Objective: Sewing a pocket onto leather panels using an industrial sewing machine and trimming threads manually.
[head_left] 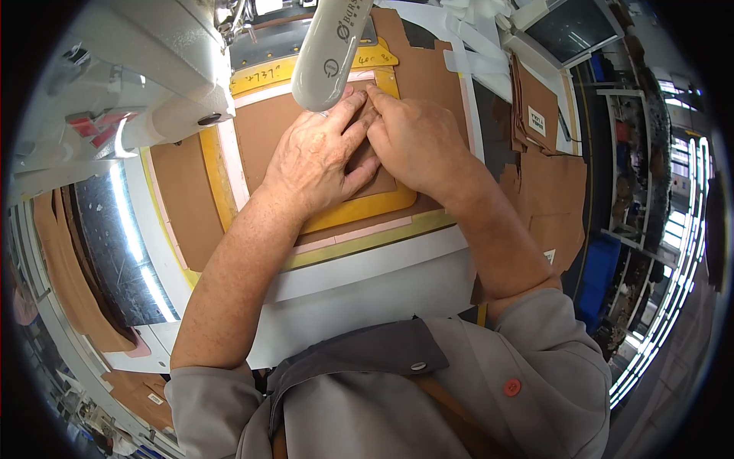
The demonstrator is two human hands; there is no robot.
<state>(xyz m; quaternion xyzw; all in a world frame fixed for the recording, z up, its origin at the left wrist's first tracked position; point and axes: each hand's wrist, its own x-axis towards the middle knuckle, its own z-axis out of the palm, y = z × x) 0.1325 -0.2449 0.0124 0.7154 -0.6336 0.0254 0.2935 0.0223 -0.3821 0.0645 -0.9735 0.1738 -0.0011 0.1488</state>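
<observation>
Both my hands meet over a brown leather-like sheet (267, 141), framed by a yellow template (363, 212) with pale pink strips along its edges. My left hand (317, 153) lies on the sheet with its fingers stretched forward and its thumb apart. Beside it, my right hand (417, 141) is closed, index finger pointing forward and the other fingers curled under. Its fingertips touch or nearly touch the left hand's fingers. Whether anything small is between them is hidden. Just above the left fingertips hangs the rounded end of a pale grey press arm (325, 69).
A large white machine body (145, 84) stands at the left. More brown sheets lie beyond the right forearm, with a stack of brown pieces (535, 107) near a monitor (569, 30). Brown hides (73, 268) drape at the far left. A blue bin (599, 279) sits at the right.
</observation>
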